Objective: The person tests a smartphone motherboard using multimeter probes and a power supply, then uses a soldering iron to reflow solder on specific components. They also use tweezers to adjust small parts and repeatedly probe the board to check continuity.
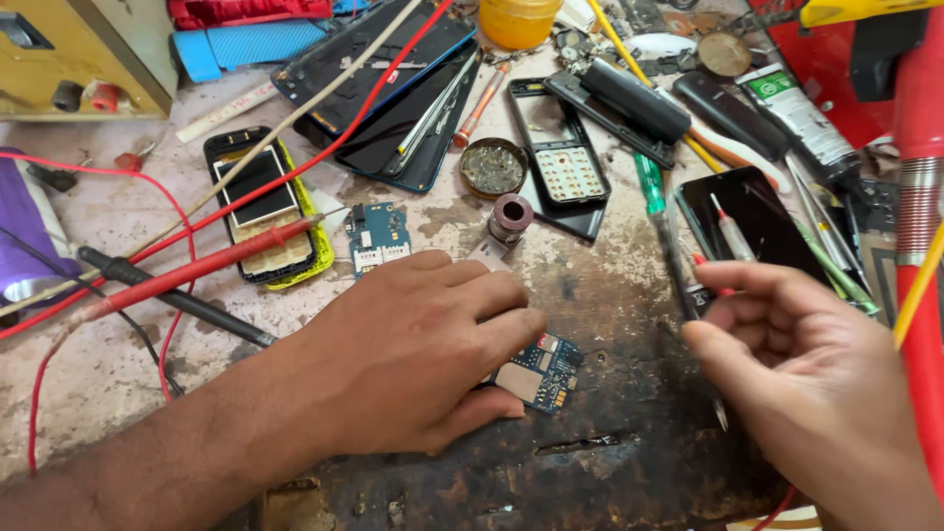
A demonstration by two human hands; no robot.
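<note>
At centre frame, the left hand (413, 354) pins a small blue circuit board (539, 372) flat, fingers pressed down, while the right hand (796, 364) pinches a thin tool (678, 265), apparently poised to probe it

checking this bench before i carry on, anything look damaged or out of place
The bench top is scorched black and gouged near the hands. The left hand pins a bare circuit board; another board lies loose beside an opened phone. Nothing looks spilled.
</note>
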